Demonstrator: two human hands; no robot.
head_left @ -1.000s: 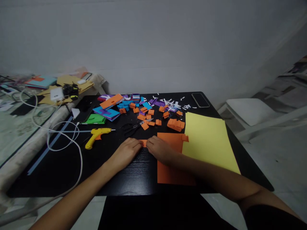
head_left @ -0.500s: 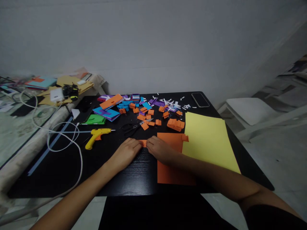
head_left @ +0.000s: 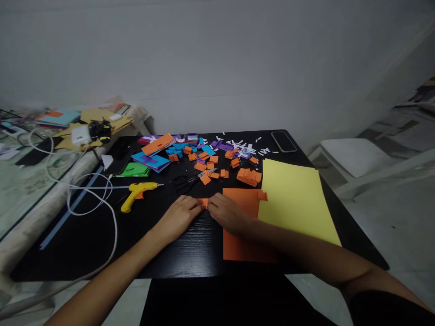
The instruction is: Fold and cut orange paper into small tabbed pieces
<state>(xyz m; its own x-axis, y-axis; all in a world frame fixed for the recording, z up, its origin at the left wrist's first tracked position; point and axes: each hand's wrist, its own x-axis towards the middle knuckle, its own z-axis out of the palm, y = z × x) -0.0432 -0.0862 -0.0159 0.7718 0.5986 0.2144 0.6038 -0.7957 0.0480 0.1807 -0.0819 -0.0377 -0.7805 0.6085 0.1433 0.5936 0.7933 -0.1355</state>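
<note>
Between my two hands a small piece of orange paper [head_left: 204, 202] lies on the black table, its ends hidden under my fingers. My left hand [head_left: 181, 215] is closed on its left end, fingers bent and pressed down. From the other side my right hand [head_left: 227, 211] pinches the right end. My right wrist crosses over a large orange sheet [head_left: 244, 246]. A small folded orange piece [head_left: 262, 195] rests at that sheet's upper right corner, beside a yellow sheet [head_left: 295, 199].
Scissors [head_left: 192, 181] lie beyond my hands among folded orange pieces [head_left: 249, 176] and white scraps [head_left: 243, 147]. A yellow glue gun [head_left: 137, 194] and white cable [head_left: 113, 226] are at left, near green paper [head_left: 135, 170]. A phone [head_left: 283, 141] sits at the far right corner.
My left fingers have shifted slightly to the right along the small orange paper. My right hand stays nearly where it was, and the other things have not moved.
</note>
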